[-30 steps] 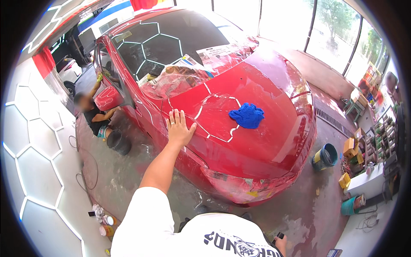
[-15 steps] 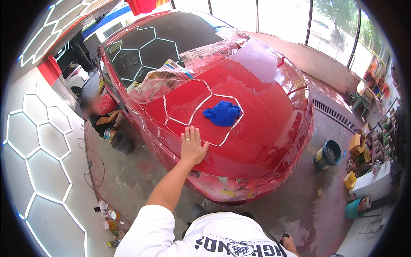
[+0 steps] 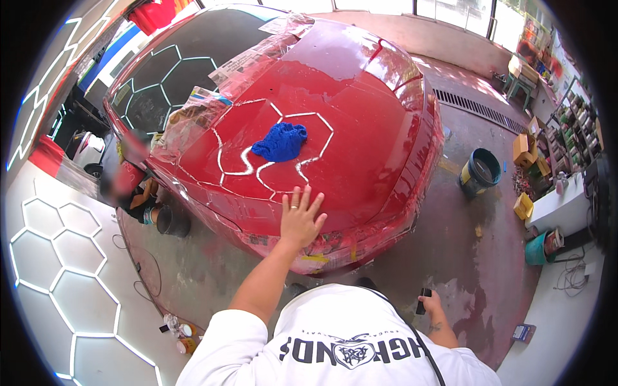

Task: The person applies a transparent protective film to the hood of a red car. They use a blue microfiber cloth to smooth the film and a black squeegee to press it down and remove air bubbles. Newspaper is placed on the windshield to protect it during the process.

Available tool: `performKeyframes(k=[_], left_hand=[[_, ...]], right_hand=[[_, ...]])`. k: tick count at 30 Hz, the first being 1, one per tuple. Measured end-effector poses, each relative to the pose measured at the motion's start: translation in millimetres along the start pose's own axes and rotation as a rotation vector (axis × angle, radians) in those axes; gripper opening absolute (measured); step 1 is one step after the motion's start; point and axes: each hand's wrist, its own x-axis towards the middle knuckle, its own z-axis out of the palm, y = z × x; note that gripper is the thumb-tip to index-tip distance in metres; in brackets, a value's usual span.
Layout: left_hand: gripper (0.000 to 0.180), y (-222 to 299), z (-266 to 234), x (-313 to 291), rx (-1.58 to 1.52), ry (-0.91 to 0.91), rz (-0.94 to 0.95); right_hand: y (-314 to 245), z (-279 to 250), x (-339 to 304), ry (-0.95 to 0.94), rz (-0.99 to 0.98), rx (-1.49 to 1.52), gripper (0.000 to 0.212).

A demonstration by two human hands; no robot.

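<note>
A red car's hood [image 3: 360, 174] spreads out in front of me, glossy in places and duller in others, with bright hexagon light reflections. My left hand [image 3: 300, 222] reaches over its near edge, palm down and fingers spread, and seems to rest on the paint. A crumpled blue cloth [image 3: 280, 142] lies on the hood beyond my fingertips. Down by my right side, my right hand [image 3: 436, 303] is closed around a small black block-shaped object [image 3: 423, 300]; its exact kind is not clear.
Newspaper and film [image 3: 251, 64] cover the windshield's base. At left a person [image 3: 132, 193] crouches by the car near a black bucket [image 3: 172, 221]. A dark bucket [image 3: 479, 172] of liquid stands at right, before shelves of cans [image 3: 576, 128]. A cable [image 3: 151, 270] lies on the floor.
My left hand has shifted along the hood toward the front bumper, its fingers now wider apart. My right hand has come further into view with the black object. The whole view has swung right.
</note>
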Motion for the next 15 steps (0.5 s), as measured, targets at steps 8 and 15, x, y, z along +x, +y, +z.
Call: performKeyframes(k=[8,15], left_hand=[[0.081,-163.4,-38.0,-29.0,0.156,-0.141,-0.482],[0.090,-113.9,15.0,-54.5,0.083,0.066,-0.556]], right_hand=[[89.9,-8.0,-39.2,-0.063,0.254,0.141,0.052],[42.4,-14.7,-64.8,-0.128,0.166,0.047,0.045]])
